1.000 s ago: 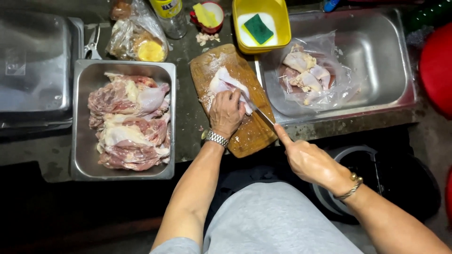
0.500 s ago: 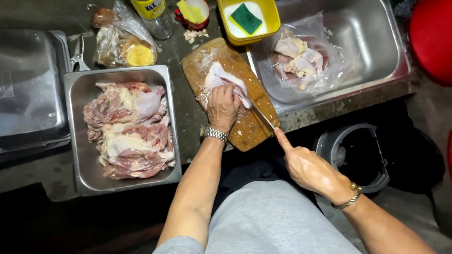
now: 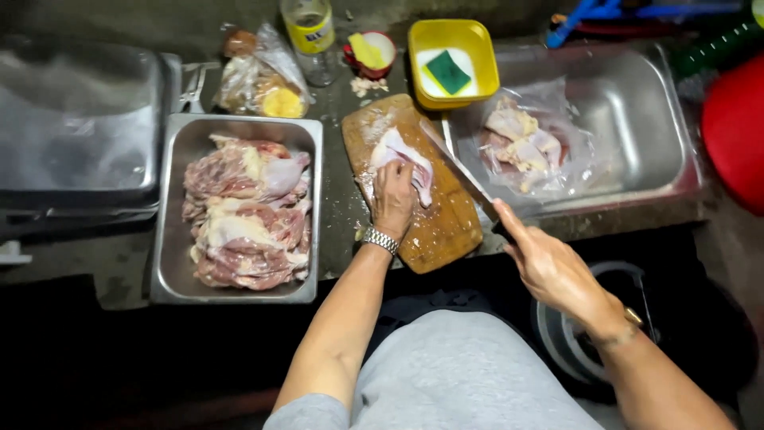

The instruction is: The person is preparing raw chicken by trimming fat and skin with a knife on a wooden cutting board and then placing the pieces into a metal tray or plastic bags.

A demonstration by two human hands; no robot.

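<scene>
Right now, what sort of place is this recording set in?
Probably a kitchen prep counter: a steel sink set in the worktop, a wooden cutting board with raw chicken, and a metal tray of meat.
</scene>
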